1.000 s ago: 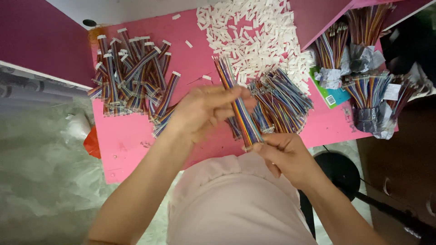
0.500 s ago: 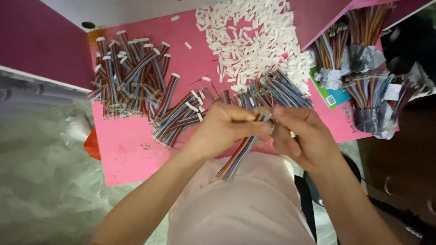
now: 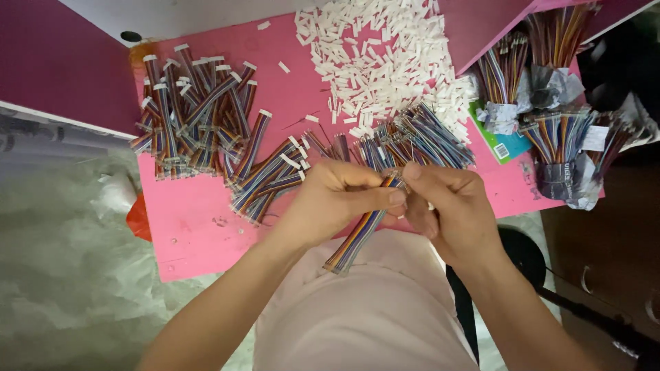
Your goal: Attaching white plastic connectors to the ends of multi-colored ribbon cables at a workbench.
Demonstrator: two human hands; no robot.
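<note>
My left hand point(image 3: 337, 203) pinches a short multicoloured ribbon cable point(image 3: 357, 237) near its upper end; the cable hangs down and to the left over my lap. My right hand point(image 3: 447, 203) is closed at that same upper end, fingertips meeting the left thumb, holding what seems to be a small white connector that is mostly hidden. Both hands hover over the near edge of a pink table point(image 3: 199, 227). Just beyond them lies a loose heap of bare ribbon cables point(image 3: 412, 141).
A pile of small white connector housings point(image 3: 385, 62) covers the far middle of the table. Cables with white ends lie heaped at the left point(image 3: 196, 117) and fanned by my left hand point(image 3: 268, 178). Wrapped cable bundles point(image 3: 564, 148) stand at the right.
The cable swung from pointing up over the table to hanging down toward my lap. My hands came together at its upper end and have stayed there.
</note>
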